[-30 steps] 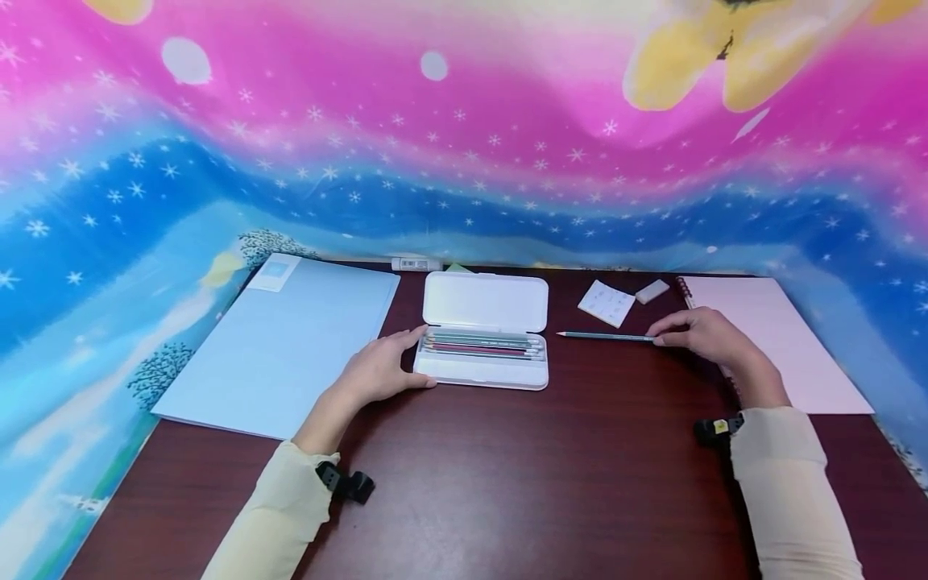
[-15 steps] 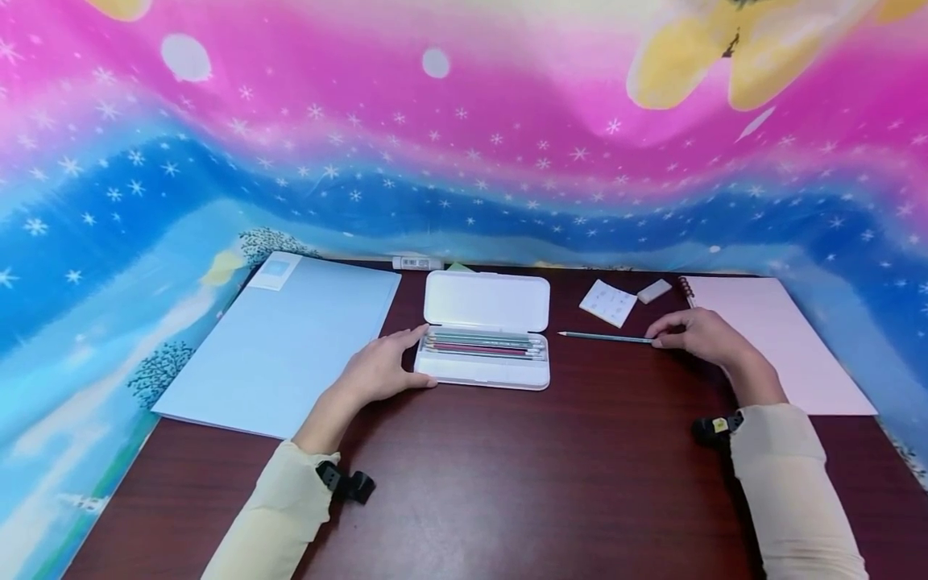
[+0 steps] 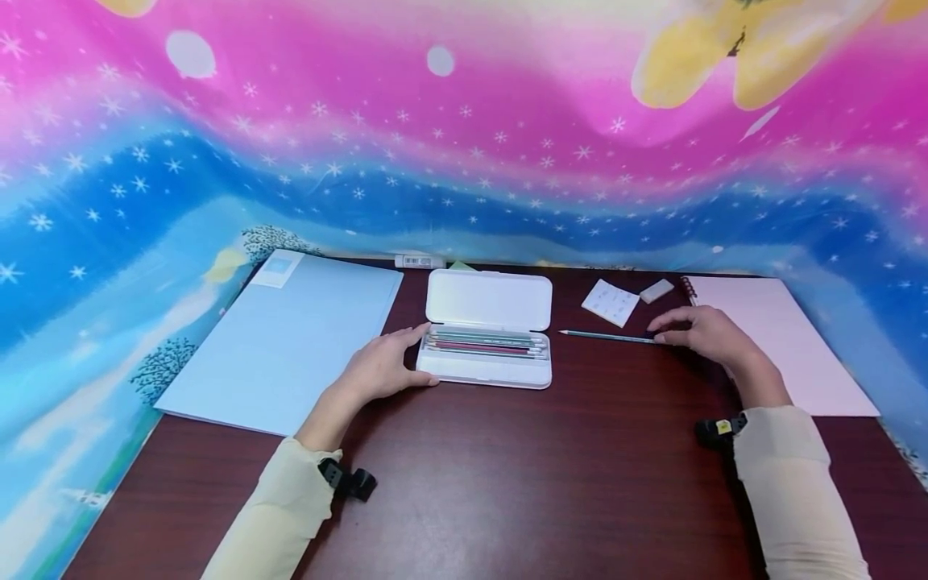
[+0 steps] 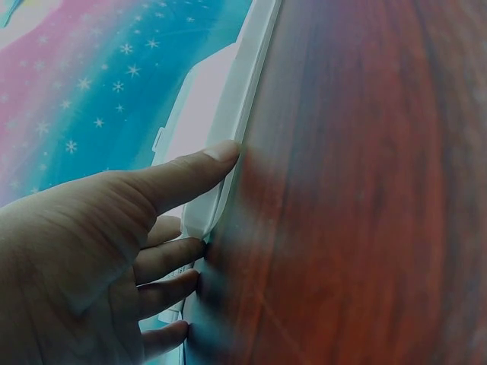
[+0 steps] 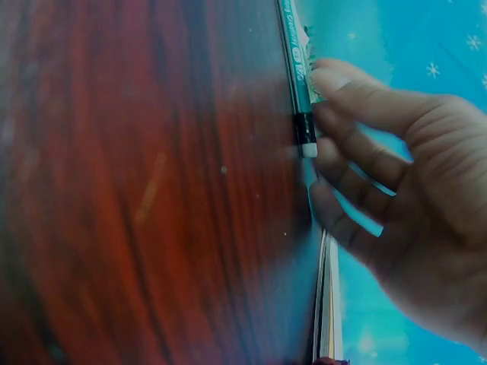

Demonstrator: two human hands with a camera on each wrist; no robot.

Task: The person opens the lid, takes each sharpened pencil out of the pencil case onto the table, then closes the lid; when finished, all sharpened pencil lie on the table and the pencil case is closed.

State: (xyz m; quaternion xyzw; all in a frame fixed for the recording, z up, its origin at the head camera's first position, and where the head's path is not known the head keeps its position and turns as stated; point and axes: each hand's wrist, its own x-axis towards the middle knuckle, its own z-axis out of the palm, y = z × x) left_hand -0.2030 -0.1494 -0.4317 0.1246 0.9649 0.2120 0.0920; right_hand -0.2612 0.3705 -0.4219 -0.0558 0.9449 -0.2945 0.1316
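Note:
A white pencil case (image 3: pixel 484 370) stands with its lid raised, and several pencils (image 3: pixel 482 345) lie in its base. My left hand (image 3: pixel 379 366) holds the case's left end, thumb at the front edge and index finger near the back corner. To the right of the case, a green pencil (image 3: pixel 605 336) lies on the table, its tip pointing left. My right hand (image 3: pixel 706 334) is at its eraser end. In the right wrist view the thumb and fingers are spread just beside the pencil (image 5: pixel 298 68), not closed on it; its white eraser shows.
A pale blue folder (image 3: pixel 290 338) lies at the left, a spiral notebook (image 3: pixel 786 346) at the right under my right wrist. Toward the back are a patterned paper square (image 3: pixel 611 302), a white eraser (image 3: pixel 656 291) and a white tube (image 3: pixel 419 262). A printed cloth (image 3: pixel 464 161) hangs behind.
The right hand's fingertips have parted slightly from the green pencil they pinched earlier; the pencil stays where it was. The left hand keeps its place at the case.

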